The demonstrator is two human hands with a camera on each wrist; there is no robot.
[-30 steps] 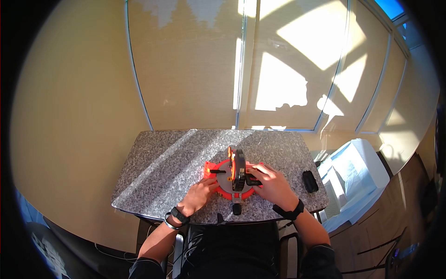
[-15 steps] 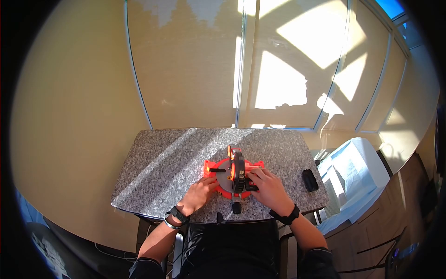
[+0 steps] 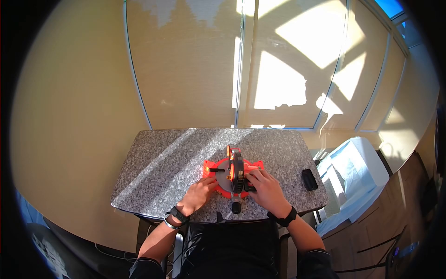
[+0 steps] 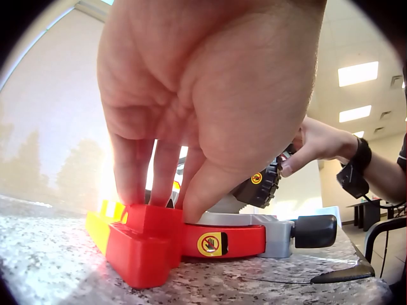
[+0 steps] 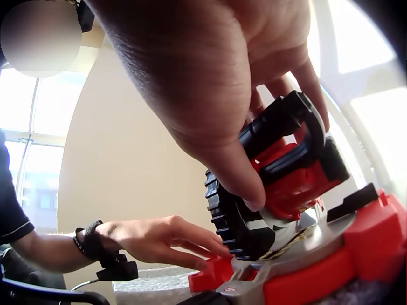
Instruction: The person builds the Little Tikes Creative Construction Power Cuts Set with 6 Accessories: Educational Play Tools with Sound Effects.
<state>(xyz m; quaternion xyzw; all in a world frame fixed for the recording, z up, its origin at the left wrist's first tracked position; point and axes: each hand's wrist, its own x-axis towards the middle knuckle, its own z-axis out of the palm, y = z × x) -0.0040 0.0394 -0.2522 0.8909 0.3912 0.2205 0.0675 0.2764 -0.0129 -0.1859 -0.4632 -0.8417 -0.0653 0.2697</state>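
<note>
A red and black toy miter saw (image 3: 238, 166) stands on the granite-patterned table in the head view. My left hand (image 3: 200, 193) rests at the left side of its red base (image 4: 222, 243), fingers straight and reaching down behind a red end block (image 4: 147, 238), where the fingertips are hidden. In the right wrist view, my right hand (image 3: 268, 189) holds the saw's black handle (image 5: 292, 159), thumb on the near side and fingers over the far side. The ridged black blade guard (image 5: 222, 213) is tilted down close over the grey turntable (image 5: 305, 244).
A black case-like object (image 3: 309, 180) lies near the right edge of the table (image 3: 162, 162). Beyond that edge stands a chair-like piece draped with a light blue cover (image 3: 360, 172). Pale panels (image 3: 186, 69) rise behind the table, with sunlit patches on the right.
My right hand has drawn back a little towards me, its fingers coming off the saw's red right side onto the handle. The left hand and the base look unmoved.
</note>
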